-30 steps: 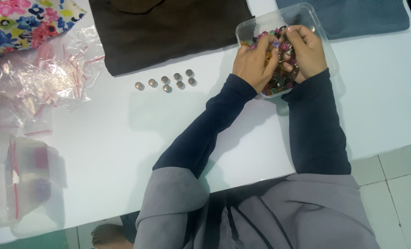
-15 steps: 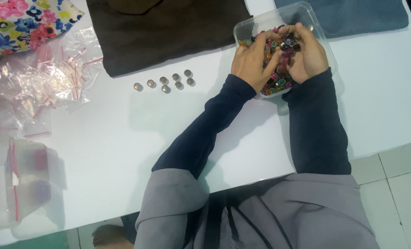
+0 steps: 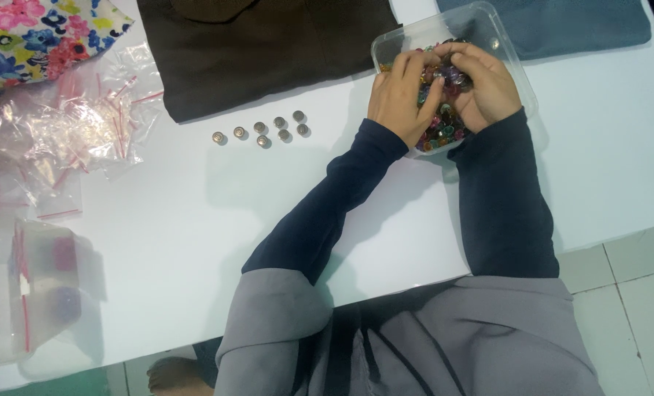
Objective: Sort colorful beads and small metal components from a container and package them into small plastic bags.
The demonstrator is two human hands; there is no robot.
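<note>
**Both hands deep in the button tub**

At the far left I see clear plastic zip bags with red seal strips [image 3: 70, 139] heaped beside a flowered cloth [image 3: 41, 29]. At centre, a short row of small round metal buttons [image 3: 261, 132] lies below a dark brown folded cloth [image 3: 268, 51]. Upper right, my left hand [image 3: 400, 99] and right hand [image 3: 488, 92] sit inside the clear plastic tub [image 3: 514, 62] of small multicoloured glossy buttons [image 3: 441, 128], fingers curled narrowly into the heap; whether they pinch one I cannot tell. I judge the buttons light, hard and slippery, best nipped by the rim. Since half a second ago, the hands have barely shifted.
</note>
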